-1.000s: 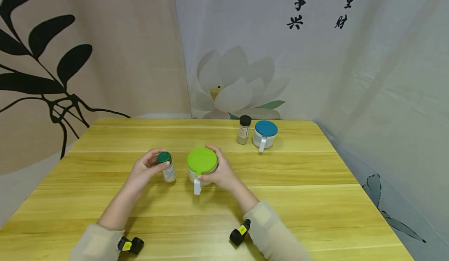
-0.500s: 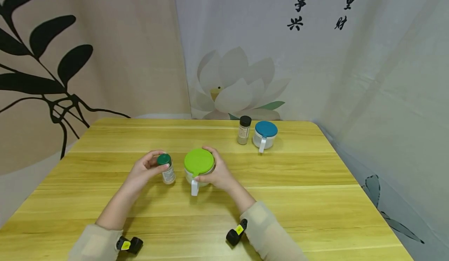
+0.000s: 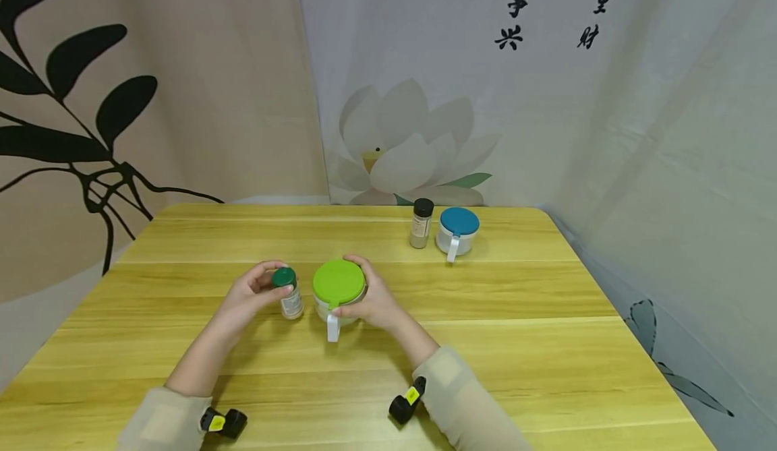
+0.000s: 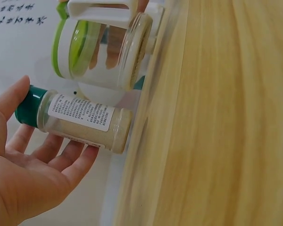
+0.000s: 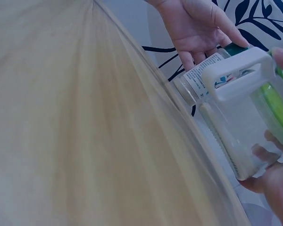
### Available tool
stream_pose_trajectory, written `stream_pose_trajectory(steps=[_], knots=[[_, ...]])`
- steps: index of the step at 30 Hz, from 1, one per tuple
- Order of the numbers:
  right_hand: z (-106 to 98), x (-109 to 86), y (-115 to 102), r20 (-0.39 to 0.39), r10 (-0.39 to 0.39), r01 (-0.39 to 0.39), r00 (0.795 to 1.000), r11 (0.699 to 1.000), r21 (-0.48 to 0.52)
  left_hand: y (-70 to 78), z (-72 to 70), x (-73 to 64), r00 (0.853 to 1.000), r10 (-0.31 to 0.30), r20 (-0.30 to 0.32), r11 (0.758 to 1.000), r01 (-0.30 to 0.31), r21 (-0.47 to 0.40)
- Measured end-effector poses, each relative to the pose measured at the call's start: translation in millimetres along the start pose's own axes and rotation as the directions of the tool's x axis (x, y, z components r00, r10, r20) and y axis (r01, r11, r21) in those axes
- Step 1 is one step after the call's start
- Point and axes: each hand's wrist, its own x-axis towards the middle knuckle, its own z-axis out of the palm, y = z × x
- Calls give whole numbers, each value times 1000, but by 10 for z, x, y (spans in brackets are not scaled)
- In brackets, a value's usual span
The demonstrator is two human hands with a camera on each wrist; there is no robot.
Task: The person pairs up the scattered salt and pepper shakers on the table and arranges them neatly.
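Observation:
My left hand [image 3: 245, 297] holds a small spice bottle [image 3: 292, 304] with a dark green cap, thumb at the cap and fingers along the far side. In the left wrist view the bottle [image 4: 82, 115] shows a printed white label and pale powder inside. Close to its right, a clear seasoning jar [image 3: 337, 282] with a light green lid stands upright, its white handle [image 3: 333, 328] facing the near side. My right hand [image 3: 378, 303] grips this jar round its right side. In the right wrist view the jar's clear wall [image 5: 240, 127] shows fingers behind it.
Toward the back of the wooden table [image 3: 516, 370] stand a black-capped spice bottle [image 3: 420, 225] and a white-handled seasoning jar with a blue lid [image 3: 458, 222], side by side. A printed cloth [image 3: 546, 114] hangs behind the table.
My right hand has shifted the green-lidded jar left and slightly toward me, narrowing the gap to the spice bottle. My left hand and its bottle have hardly moved.

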Motion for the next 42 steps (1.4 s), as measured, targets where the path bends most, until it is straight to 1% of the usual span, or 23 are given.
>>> stream_pose_trajectory(steps=[8, 14, 24, 34, 42], knots=[[1, 24, 47, 23, 3, -4, 1000, 1000, 23, -15, -1, 6, 1000, -10, 12, 1000, 10, 3], [5, 27, 62, 37, -5, 4, 999, 1000, 13, -20, -3, 5, 1000, -14, 22, 1000, 14, 2], [17, 48, 90, 59, -14, 12, 998, 999, 34, -23, -18, -3, 1000, -19, 19, 1000, 18, 24], [21, 69, 107, 69, -23, 20, 997, 998, 54, -44, -27, 0, 999, -23, 23, 999, 22, 28], [20, 87, 121, 84, -18, 12, 996, 997, 71, -47, -32, -7, 1000, -21, 21, 999, 20, 36]])
